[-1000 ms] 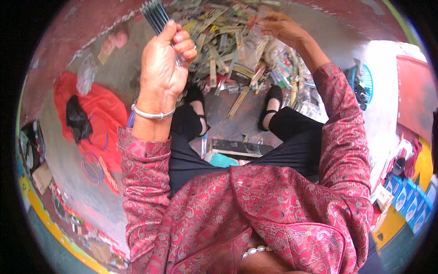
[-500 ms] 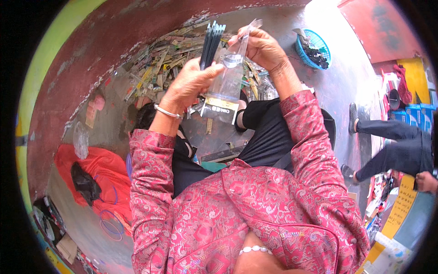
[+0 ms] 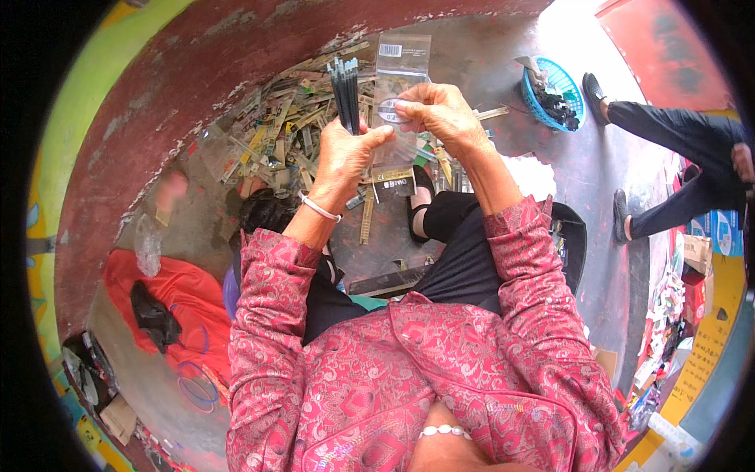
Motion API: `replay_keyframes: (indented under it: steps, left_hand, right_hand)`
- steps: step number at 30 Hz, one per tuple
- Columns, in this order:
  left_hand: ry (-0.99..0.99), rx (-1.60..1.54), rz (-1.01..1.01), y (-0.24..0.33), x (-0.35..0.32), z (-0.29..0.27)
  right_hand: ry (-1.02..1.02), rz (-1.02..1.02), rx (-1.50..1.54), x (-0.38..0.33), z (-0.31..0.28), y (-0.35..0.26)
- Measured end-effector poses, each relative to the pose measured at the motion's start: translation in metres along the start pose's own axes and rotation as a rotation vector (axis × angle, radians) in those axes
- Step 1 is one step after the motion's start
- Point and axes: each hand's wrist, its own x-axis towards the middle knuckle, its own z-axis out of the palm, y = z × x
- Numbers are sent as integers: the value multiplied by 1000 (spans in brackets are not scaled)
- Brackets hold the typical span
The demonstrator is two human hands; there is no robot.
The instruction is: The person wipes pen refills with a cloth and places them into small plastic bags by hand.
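Gripping a bundle of thin, straight black sticks with pale tips (image 3: 344, 98), the left hand (image 3: 344, 153) is closed around its lower part, so the sticks stand up above the fingers, near the upper middle of the view. The right hand (image 3: 447, 118), just beside it, pinches a long, clear plastic sleeve (image 3: 403, 64) between thumb and fingertips, close to a pale oval label (image 3: 387, 111) on its front. The sticks are outside the sleeve, alongside it; whether the left thumb touches the plastic, I cannot tell. A white bangle (image 3: 320, 208) circles the left wrist, and both forearms run into red patterned fabric sleeves (image 3: 271, 271). Behind and below the hands, a loose heap of flat, narrow, pale and yellowish strips (image 3: 275, 130) covers the floor before the wearer's black shoe (image 3: 422, 189). Farther right stands a round, light-blue plastic basket (image 3: 578, 102) with dark pieces in it, and near it another person's dark-trousered legs (image 3: 668, 126). Well off to the left lie a crumpled clear plastic bag (image 3: 147, 248) and a spread of bright red cloth (image 3: 126, 275) bearing a black crumpled piece (image 3: 154, 315) and thin purple rings (image 3: 197, 385).
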Motion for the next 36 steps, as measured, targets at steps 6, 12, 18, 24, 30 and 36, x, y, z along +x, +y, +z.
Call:
replay_keyframes:
  steps: [6,12,18,24,30,36]
  left_hand:
    - [-109,-242,-89,21,21,-24]
    - [-50,-175,-18,27,25,-21]
    - [174,-190,-114,6,38,-42]
    - [409,-403,-96,16,40,-65]
    - [389,-484,20,18,40,-72]
    - [375,-452,22,14,39,-70]
  right_hand:
    - [-16,79,-10,5,1,-11]
    - [-101,114,-152,4,12,-12]
    - [-217,235,-89,5,17,-10]
    - [-383,170,-26,-16,7,-13]
    - [-349,242,119,-12,6,-5]
    - [-231,227,87,-10,17,-3]
